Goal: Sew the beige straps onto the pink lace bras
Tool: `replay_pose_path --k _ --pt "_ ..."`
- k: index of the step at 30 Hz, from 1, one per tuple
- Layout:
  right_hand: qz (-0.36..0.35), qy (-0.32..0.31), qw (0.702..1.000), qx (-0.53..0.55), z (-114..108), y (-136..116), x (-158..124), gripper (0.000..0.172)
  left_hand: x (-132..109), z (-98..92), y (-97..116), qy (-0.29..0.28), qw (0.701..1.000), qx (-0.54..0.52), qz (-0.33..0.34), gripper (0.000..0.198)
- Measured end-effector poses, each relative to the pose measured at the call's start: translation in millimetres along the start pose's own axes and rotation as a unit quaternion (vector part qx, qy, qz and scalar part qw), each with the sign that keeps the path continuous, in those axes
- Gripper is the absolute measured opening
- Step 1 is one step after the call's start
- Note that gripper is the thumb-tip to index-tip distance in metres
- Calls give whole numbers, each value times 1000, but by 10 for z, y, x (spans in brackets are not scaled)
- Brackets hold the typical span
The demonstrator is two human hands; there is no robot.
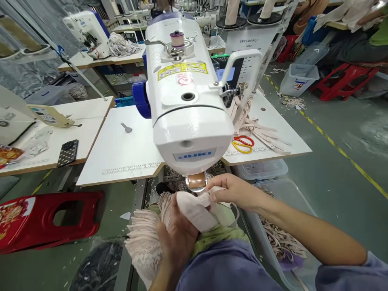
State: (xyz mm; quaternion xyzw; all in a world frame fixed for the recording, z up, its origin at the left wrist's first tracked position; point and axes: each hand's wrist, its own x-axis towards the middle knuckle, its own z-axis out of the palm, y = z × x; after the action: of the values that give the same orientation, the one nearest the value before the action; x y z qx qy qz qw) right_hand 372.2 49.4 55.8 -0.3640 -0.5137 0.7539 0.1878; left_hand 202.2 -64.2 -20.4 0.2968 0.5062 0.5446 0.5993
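The pink fabric piece (197,212), a pale, padded, cup-shaped bit of cloth, is held just below the front end of the sewing machine (188,101), right under its metal foot. Both hands grip it. The left hand (177,236) comes up from beneath the machine with its back to the camera. Its fingers are curled round the lower left part of the piece, so the cloth bulges out above the knuckles. The right hand (232,190) reaches in from the machine's right side, and its fingertips (214,196) pinch the upper edge of the piece, with the cloth bunched between thumb and fingers.

Against the left hand, below and to the left of the machine's front end, lies a stack of lace pieces (142,242) in the same pale pink, fanned out on the person's lap. Lower right of the machine stands a clear plastic bin (298,206) with loose straps in it. The machine stands on a white table (127,149). Just right of the machine's body on that table lie scissors (243,144) with red and yellow handles, beside a heap of beige straps (260,131). Well to the machine's left a phone (67,152) lies on a neighbouring tabletop, and a red stool (45,220) lies on the floor.
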Motion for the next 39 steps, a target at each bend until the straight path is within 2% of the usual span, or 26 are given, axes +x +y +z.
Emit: replay_pose_path --k 2,3,5,6,7,9,11,12,13,15,17,19,21,22,23,25,27,29,32,36,38,39 --pt "1 -47 997 -53 -30 -145 75 16 33 -16 -3 -2 996 -91 1 103" --pt "-8 -54 992 -113 -50 -202 114 14 68 -47 27 6 994 -104 31 100" --pt "-39 -36 962 -267 -92 -280 190 10 175 -161 125 -1 988 4 152 87" --pt "-59 -17 938 -342 -110 -301 224 15 244 -233 181 -29 969 96 224 80" --pt "-77 2 911 -405 -121 -311 251 21 321 -303 237 -73 932 202 292 73" --pt "-103 30 868 -485 -125 -314 284 30 482 -408 337 -151 810 389 412 67" --pt "-107 41 851 -513 -105 -314 288 32 631 -450 415 -186 680 503 501 64" --pt "-100 43 849 -517 -90 -321 282 31 696 -452 447 -191 630 535 530 61" --pt "-90 42 850 -518 -74 -333 275 31 751 -447 474 -194 593 556 550 58" --pt "-71 38 853 -515 -48 -367 262 31 829 -435 511 -207 554 576 564 55" --pt "-64 37 853 -517 -42 -387 255 33 862 -434 523 -215 546 583 563 57" --pt "-66 35 855 -513 -64 -355 247 26 851 -438 508 -210 552 589 552 59" --pt "-88 41 862 -498 -108 -250 225 11 800 -433 473 -200 572 598 525 59" --pt "-112 53 862 -492 -134 -172 209 9 765 -421 455 -196 588 602 504 58" --pt "-145 74 856 -490 -159 -85 192 15 727 -404 440 -191 604 606 481 57" --pt "-229 131 827 -498 -200 90 161 23 649 -351 430 -175 629 612 446 52" --pt "-298 177 794 -500 -223 219 149 23 583 -288 447 -158 640 622 423 48" --pt "-330 186 788 -485 -229 271 160 23 535 -231 478 -149 642 634 406 47" --pt "-323 168 811 -458 -220 231 199 21 490 -171 508 -146 645 640 392 48" --pt "-302 160 831 -439 -204 182 225 17 461 -113 498 -124 643 634 411 45" --pt "-318 181 823 -434 -188 240 216 16 450 -92 490 -116 643 628 422 45" --pt "-337 201 810 -436 -178 287 206 16 444 -84 489 -116 644 628 422 45"
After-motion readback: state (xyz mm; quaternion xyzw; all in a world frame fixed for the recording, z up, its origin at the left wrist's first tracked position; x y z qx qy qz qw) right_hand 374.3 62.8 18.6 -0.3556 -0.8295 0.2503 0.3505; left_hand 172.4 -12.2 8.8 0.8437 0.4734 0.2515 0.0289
